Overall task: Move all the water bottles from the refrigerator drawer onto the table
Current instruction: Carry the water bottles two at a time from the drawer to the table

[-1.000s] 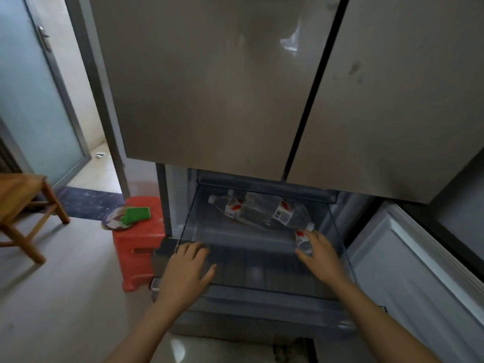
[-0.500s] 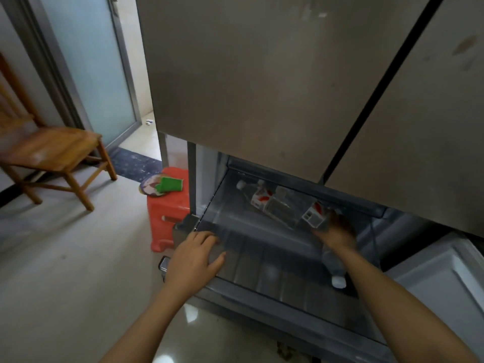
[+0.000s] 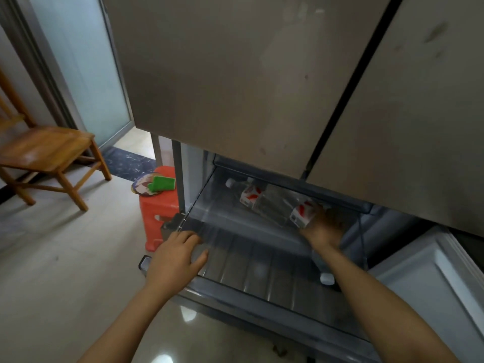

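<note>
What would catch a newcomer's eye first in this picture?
The pulled-out refrigerator drawer at centre, with clear water bottles bearing red-and-white labels lying on their sides at its back. The right hand reaches onto one of them while the left hand rests on the drawer's front left corner. An orange stool stands to the drawer's left.

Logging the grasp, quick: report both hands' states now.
Left hand: open, resting on the drawer front.
Right hand: holding a water bottle inside it.
</note>
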Action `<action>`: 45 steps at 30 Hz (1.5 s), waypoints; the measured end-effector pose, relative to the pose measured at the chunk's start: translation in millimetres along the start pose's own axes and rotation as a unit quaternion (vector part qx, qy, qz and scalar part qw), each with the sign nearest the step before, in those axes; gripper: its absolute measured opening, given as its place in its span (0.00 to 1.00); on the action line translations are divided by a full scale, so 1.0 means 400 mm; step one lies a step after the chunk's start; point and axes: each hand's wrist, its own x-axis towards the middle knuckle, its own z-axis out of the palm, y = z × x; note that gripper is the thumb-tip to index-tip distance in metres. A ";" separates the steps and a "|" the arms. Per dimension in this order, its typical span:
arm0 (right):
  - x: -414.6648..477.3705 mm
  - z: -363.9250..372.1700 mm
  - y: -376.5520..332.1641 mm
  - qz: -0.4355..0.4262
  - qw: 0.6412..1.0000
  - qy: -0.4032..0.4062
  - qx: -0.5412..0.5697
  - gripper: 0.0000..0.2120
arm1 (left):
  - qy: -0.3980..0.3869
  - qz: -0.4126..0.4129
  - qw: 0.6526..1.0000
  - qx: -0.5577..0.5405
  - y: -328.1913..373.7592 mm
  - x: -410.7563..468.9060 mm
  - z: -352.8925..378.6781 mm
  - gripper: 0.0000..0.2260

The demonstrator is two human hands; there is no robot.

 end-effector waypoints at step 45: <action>0.018 0.097 0.165 -0.408 0.823 -0.086 -0.386 0.23 | -0.001 -0.111 0.942 -0.317 0.063 0.031 -0.029 0.31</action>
